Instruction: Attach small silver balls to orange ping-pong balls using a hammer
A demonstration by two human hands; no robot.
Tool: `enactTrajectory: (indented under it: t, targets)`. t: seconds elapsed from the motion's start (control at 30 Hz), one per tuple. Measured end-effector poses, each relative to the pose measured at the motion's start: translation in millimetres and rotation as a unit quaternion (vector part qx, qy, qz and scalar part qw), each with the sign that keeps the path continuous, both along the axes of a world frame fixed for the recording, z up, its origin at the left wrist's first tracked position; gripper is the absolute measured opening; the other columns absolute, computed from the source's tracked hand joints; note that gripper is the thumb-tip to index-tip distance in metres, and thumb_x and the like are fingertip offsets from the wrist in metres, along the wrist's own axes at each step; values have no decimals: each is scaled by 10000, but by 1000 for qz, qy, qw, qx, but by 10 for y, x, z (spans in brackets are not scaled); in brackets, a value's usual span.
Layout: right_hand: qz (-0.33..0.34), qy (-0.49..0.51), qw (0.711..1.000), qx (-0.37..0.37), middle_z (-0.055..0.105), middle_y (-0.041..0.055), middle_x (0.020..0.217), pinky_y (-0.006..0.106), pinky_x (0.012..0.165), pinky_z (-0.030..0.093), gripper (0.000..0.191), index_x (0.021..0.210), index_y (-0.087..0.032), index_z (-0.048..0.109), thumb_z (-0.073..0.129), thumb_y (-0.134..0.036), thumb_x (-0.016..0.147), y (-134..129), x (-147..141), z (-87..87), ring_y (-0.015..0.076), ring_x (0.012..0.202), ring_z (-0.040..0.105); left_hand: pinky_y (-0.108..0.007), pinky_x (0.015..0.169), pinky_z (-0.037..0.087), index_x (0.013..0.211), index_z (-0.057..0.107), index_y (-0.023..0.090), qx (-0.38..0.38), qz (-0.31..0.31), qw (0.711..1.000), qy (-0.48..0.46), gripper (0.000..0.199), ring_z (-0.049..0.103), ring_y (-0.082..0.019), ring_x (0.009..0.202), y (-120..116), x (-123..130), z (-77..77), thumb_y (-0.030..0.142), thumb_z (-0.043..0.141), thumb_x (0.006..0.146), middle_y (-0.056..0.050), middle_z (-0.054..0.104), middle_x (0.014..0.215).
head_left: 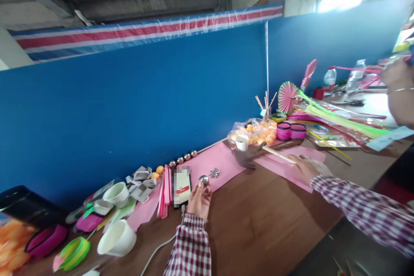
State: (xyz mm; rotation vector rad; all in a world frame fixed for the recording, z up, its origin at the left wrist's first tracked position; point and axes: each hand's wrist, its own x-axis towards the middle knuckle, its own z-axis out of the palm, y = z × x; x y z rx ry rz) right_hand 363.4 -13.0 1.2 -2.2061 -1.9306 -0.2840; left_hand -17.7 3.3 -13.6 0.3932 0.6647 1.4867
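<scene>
Well to the left of the left hand, orange balls (14,246), too bunched to count, lie near 1 magenta band (46,241) and 1 green-yellow band (76,253). Closer to that hand's left stand 3 white cups (117,240). Beyond the hand, 4 loose silver balls (180,160) line up near the blue partition (161,108), while pink strips (164,194) flank 1 phone (183,190) just left of the fingers, its screen pixelated and unreadable.

The left hand (199,202) pinches 1 shiny silver ball (203,180) at its fingertips, above the table's edge of pink sheet (226,159). Just right of the ball sits a cluster of small silver pieces (214,173), too tiny to count.

Ahead and left of the right hand are 1 white paper cup (242,143) and bagged orange balls (267,131); beyond it, 1 pleated fan (287,97) and 2 magenta rolls (291,131). The right hand (304,168) is closed around the handle of 1 wooden-handled tool (278,153). Farther right stand 2 bottles (330,78), any print too small to read, and a co-worker's hand (396,75).
</scene>
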Motion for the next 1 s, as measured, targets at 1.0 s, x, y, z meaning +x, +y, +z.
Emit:
enactTrajectory:
  t: [1.0]
  targets:
    - [334, -97, 938, 8, 622, 85, 687, 296, 606, 337, 216, 699, -100, 613, 423, -76, 800, 449, -1747, 101, 178, 725, 524, -226, 627, 513, 766, 607, 109, -11, 20, 995, -95, 102, 614, -116, 662, -18, -39, 113, 165, 523, 756, -55, 646, 723]
